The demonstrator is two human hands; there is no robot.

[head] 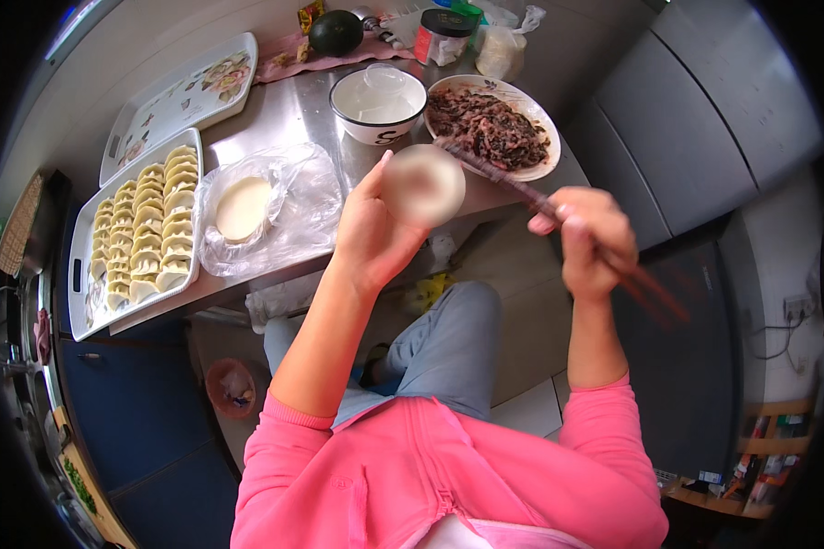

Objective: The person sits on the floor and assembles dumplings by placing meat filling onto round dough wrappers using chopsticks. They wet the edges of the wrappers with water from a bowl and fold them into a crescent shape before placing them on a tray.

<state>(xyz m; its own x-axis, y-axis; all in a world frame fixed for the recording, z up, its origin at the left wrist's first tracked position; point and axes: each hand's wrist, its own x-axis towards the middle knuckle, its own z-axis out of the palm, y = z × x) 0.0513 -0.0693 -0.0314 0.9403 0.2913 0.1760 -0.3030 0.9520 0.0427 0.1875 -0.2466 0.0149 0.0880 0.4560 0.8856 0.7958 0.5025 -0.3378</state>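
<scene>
On my left hand (378, 233) lies a round dough wrapper (424, 185), blurred, with a darker patch at its middle. My right hand (587, 237) grips dark chopsticks (501, 178); their tips are between the wrapper and the plate's near edge. Beyond them, dark minced filling (487, 127) is heaped on a white plate (555, 152). A stack of round wrappers (244, 208) sits on a clear plastic bag (309, 206) left of my left hand. Farther left, folded dumplings (147, 226) stand in rows in a white tray (196, 264).
A white bowl (378, 127) with a dark rim holds a clear dish. Behind the dumplings lies a second, floral tray (237, 103). At the back are a dark green squash (336, 33), a black-lidded jar (443, 38) and a tied bag (500, 55). A pink basket (230, 388) stands below.
</scene>
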